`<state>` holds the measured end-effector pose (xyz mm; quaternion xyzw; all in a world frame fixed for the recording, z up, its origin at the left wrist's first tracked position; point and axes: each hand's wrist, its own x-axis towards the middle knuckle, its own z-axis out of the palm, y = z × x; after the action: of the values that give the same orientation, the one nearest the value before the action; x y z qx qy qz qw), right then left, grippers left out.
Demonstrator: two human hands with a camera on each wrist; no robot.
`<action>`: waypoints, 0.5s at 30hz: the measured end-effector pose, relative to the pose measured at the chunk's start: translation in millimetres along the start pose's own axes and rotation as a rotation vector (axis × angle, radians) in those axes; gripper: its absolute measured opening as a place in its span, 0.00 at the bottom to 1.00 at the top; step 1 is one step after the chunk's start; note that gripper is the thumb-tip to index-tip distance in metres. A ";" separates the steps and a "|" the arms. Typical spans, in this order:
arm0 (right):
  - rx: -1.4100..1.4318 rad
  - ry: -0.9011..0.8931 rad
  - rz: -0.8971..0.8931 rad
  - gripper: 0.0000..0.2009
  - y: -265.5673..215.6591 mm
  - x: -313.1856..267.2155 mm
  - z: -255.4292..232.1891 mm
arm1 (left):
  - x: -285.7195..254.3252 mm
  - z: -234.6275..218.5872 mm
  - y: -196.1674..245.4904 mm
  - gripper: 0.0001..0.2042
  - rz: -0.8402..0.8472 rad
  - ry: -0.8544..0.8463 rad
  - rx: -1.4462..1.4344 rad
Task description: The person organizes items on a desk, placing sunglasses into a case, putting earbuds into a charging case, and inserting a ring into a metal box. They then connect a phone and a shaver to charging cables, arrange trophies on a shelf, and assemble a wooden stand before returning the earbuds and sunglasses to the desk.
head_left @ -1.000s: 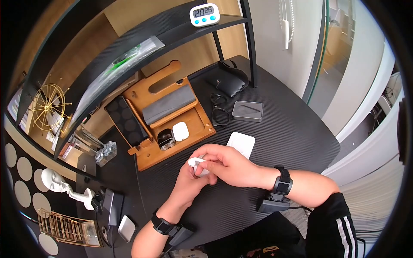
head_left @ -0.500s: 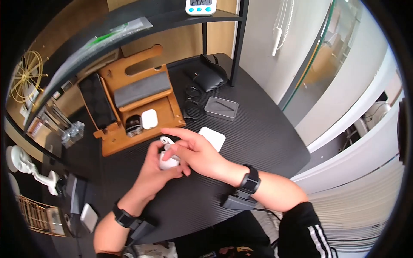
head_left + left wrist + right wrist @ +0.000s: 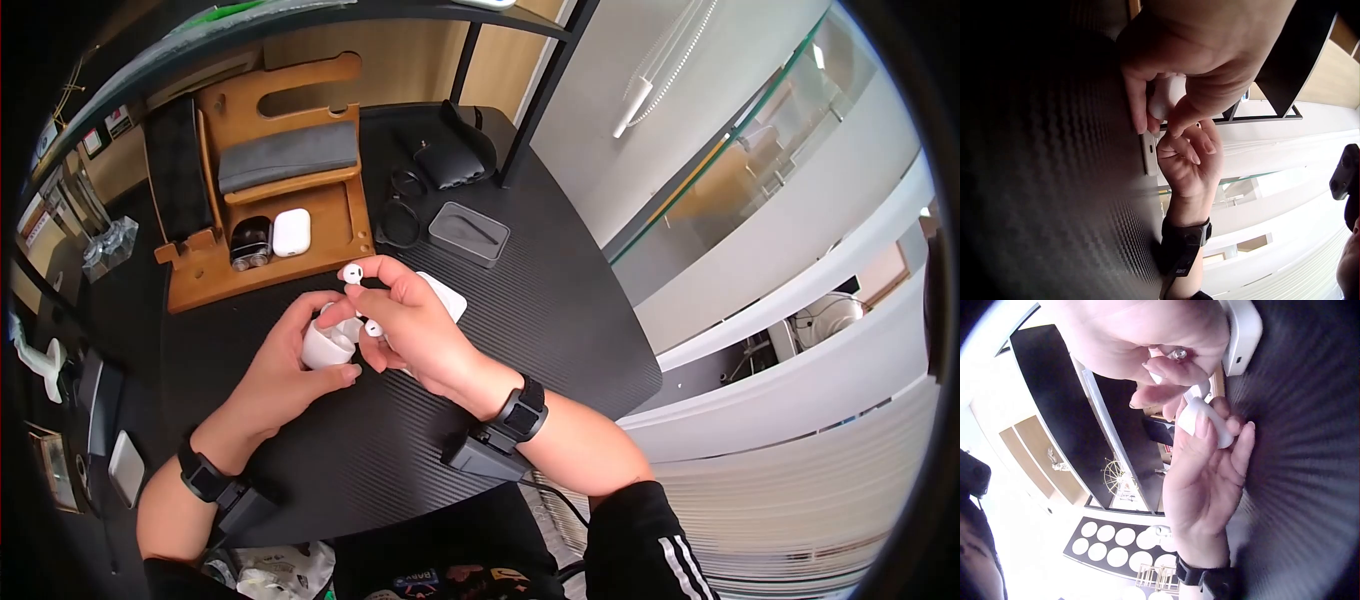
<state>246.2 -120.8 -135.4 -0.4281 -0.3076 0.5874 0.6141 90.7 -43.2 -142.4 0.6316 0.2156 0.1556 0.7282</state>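
Gripping a white earbud case (image 3: 327,347) in the left hand (image 3: 275,365), thumb and fingers curled round its body, over the black desk (image 3: 560,330). Pinching an upper earbud (image 3: 352,273) in the right hand (image 3: 415,325), near the tips of thumb and forefinger; holding a lower earbud (image 3: 374,328) in the same hand, close beside the case, its stem mostly hidden by the fingers. Close together, both hands, the right a little farther from the body.

Partly hidden behind the right hand, lying flat on the desk: a white rounded block (image 3: 446,296), with a small slot in its edge in the right wrist view. Beyond the hands, a wooden stand (image 3: 335,240), bearing a second white case (image 3: 292,232) beside a dark glossy object (image 3: 252,240), with a grey pad (image 3: 290,163) across the ledge above. To the right of the stand, dark loops (image 3: 400,222), a shallow box (image 3: 470,234) with a thin dark shape inside, and a black pouch (image 3: 455,155) farther back. Around the wrists, black straps (image 3: 522,405); farther up the right arm, a black sleeve (image 3: 640,545) with white stripes.
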 end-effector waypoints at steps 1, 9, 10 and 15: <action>-0.019 -0.002 -0.007 0.09 -0.1 -0.4 0.6 | 0.3 0.0 -0.6 0.30 0.014 0.002 0.006; -0.105 -0.002 -0.224 0.07 12.2 6.3 -0.1 | 1.3 -1.7 -4.5 0.30 0.037 0.014 0.025; -0.144 0.017 -0.289 0.07 16.1 9.9 -2.6 | 1.3 -1.3 -4.5 0.29 0.037 0.020 0.026; -0.464 0.127 -0.352 0.04 9.0 2.6 -0.8 | 0.8 1.1 -3.6 0.27 0.054 0.037 -0.006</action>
<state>243.1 -118.9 -144.1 -0.5331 -0.4642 0.3577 0.6102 91.8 -44.3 -145.9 0.6322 0.2115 0.1873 0.7215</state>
